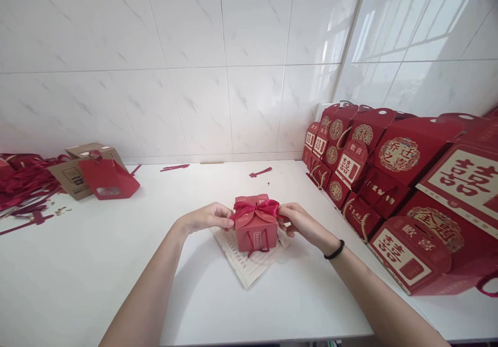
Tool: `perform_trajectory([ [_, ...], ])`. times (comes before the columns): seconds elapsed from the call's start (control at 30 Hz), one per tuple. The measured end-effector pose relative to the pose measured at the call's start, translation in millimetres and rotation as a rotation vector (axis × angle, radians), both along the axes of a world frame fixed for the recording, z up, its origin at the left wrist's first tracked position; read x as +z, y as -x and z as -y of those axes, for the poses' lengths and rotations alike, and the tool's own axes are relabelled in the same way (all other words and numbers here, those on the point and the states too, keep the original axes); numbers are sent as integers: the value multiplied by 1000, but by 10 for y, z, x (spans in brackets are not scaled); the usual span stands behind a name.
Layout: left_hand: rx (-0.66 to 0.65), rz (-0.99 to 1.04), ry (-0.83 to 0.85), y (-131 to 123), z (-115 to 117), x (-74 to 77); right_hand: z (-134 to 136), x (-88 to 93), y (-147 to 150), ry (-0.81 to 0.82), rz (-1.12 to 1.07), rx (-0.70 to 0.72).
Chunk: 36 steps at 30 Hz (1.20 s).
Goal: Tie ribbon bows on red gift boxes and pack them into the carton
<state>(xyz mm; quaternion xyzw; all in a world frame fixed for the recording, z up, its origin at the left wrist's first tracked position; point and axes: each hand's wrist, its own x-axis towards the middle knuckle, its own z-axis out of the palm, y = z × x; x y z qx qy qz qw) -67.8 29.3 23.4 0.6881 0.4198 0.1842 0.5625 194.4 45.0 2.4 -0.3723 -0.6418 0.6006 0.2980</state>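
A small red gift box (249, 232) stands upright in front of me on a sheet of printed paper (245, 272). Across its folded top lies a dark pink ribbon (249, 208) tied in a bow, and a twisted red cord hangs in loops down its front. My left hand (213, 217) pinches the bow's left end at the box's edge. On the other side, my right hand (299, 221) has its thumb and fingers closed on the bow's right loop. A black band circles my right wrist.
Red boxes (400, 152) with gold and white characters are stacked along the right wall. At the left lie a heap of red ribbons (23, 181), a brown box (78, 176) and a red box with a window (111, 178). Ribbon scraps (175, 168) lie near the tiled wall.
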Motion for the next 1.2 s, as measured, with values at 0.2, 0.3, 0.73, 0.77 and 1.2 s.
perform_trajectory([
  [0.2, -72, 6, 78, 18, 1, -29, -47, -6, -62, -5, 132, 110],
  [0.3, -46, -103, 106, 42, 10, -36, -75, 8, -103, -19, 220, 172],
  [0.73, 311, -392, -744, -524, 115, 436, -350, -158, -275, -363, 734, -488],
  [0.77, 190, -515, -707, -605, 139, 488, -358, -186, -260, -387, 762, -511],
  [1.2, 219, -674, -794, -470, 223, 712, -161, -251, 60, -549, 937, -213],
])
